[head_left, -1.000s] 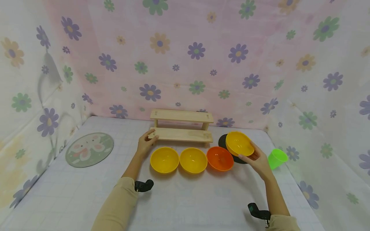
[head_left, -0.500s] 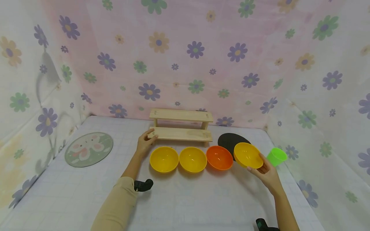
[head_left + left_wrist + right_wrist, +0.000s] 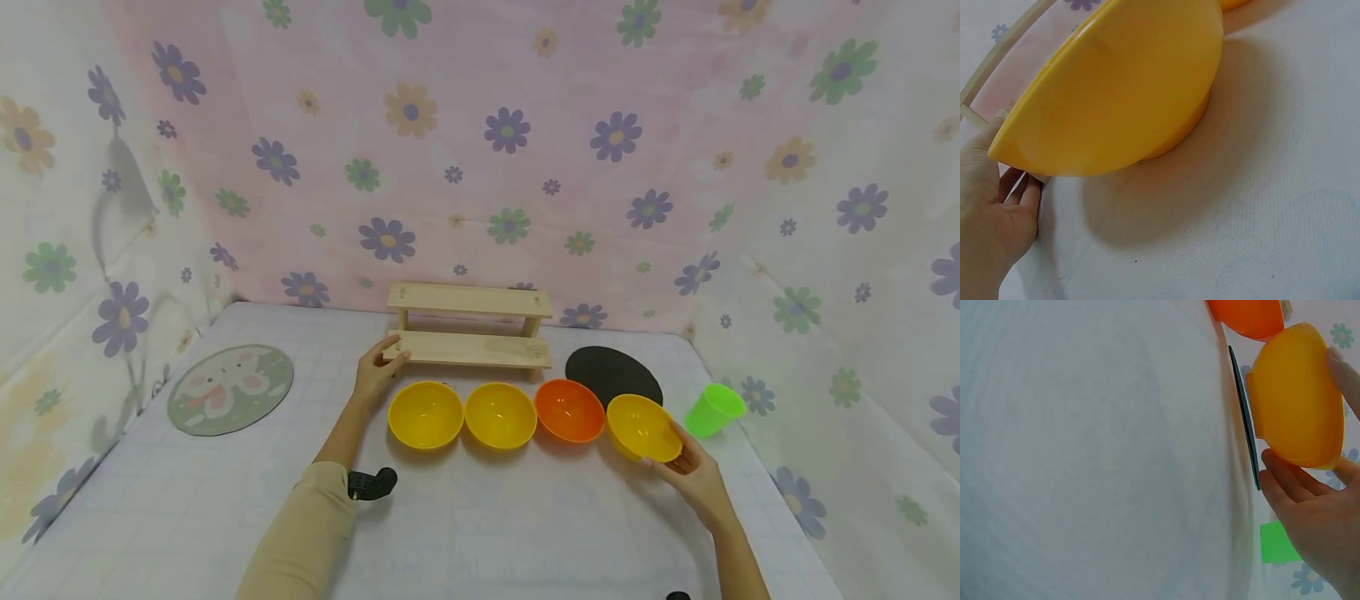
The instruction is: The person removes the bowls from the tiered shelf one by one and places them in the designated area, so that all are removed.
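My right hand (image 3: 699, 483) grips the right side of a yellow bowl (image 3: 642, 428), thumb at the near rim and fingers behind and under it. I cannot tell whether its base touches the table. It is beside an orange bowl (image 3: 569, 411), which ends a row with two more yellow bowls, a middle one (image 3: 500, 417) and a left one (image 3: 426, 416). My left hand (image 3: 373, 373) holds the left end of the lower board of a two-step wooden rack (image 3: 468, 348). In the left wrist view, a yellow bowl (image 3: 1129, 87) covers part of that hand's fingers.
A black round mat (image 3: 611, 373) lies behind the right-hand bowls. Right of it is a green cup (image 3: 715, 410), tilted in view. On the left, a round rabbit-print mat (image 3: 231, 389) lies flat on the white table (image 3: 510, 525). Flowered cloth (image 3: 465, 142) walls the back and sides.
My right hand has brought the yellow bowl from over the black mat toward me and slightly right, then down next to the orange bowl. The left hand stays on the rack.
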### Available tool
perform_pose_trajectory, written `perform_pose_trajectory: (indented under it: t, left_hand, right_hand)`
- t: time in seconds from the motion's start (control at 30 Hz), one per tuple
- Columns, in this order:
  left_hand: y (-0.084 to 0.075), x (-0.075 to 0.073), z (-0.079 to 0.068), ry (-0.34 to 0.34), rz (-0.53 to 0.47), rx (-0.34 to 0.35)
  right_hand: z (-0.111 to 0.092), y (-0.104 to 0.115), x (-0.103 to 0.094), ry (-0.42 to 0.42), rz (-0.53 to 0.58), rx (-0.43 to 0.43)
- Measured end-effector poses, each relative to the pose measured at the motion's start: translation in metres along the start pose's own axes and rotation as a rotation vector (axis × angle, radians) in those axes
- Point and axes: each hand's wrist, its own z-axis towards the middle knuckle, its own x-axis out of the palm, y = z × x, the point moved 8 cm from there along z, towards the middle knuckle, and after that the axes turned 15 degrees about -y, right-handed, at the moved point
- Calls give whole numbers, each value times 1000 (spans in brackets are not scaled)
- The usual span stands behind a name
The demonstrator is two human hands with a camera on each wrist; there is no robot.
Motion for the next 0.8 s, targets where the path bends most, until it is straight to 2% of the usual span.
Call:
perform_pose_trajectory:
  t: [0.33,0.53,0.73,0.8]
  left_hand:
    - [-1,2,1,-10,-4,6]
    - [1,0,-3,16,38,24]
    - [8,-11,-13,71,99,-15]
    - [8,-16,-17,83,114,-6]
  right_hand:
    - [0,-12,-1,31,-18,38]
    - [-1,-11,3,47,-16,-27]
    - [-2,-1,4,48,-144,-60]
    - [0,5,2,32,-204,-71]
